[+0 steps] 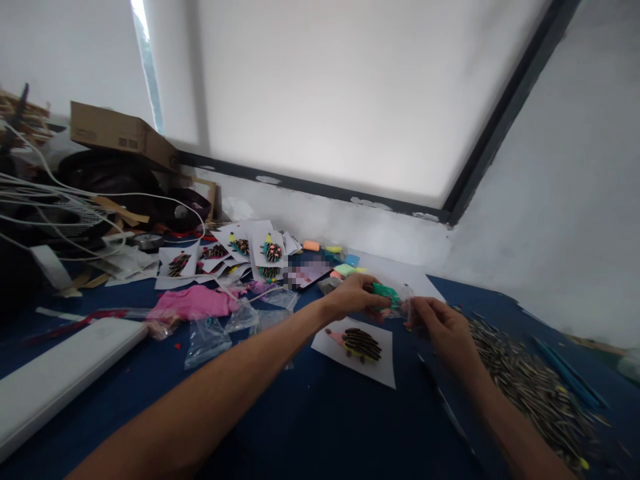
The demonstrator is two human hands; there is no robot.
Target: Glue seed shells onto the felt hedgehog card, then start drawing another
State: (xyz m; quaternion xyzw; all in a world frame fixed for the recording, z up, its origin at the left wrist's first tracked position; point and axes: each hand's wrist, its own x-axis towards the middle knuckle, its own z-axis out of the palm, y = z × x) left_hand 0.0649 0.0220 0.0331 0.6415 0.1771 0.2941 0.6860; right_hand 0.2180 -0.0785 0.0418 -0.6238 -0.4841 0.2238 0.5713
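Between my two hands is a clear plastic bag with green modelling clay in it. My left hand is closed on the clay end of the bag. The fingers of my right hand pinch the bag's other end. Just below my hands lies a white card bearing a hedgehog figure, with a pink snout, a yellow-green underside and dark striped seeds as spines. Beside my right wrist a large heap of striped sunflower seeds covers the table, and a thin pen-like tool lies under that arm.
Several cards with finished hedgehogs are piled at the back, near small colored clay packs. Pink clay or cloth and plastic bags lie left. A long white box, cables and a cardboard box occupy the left side.
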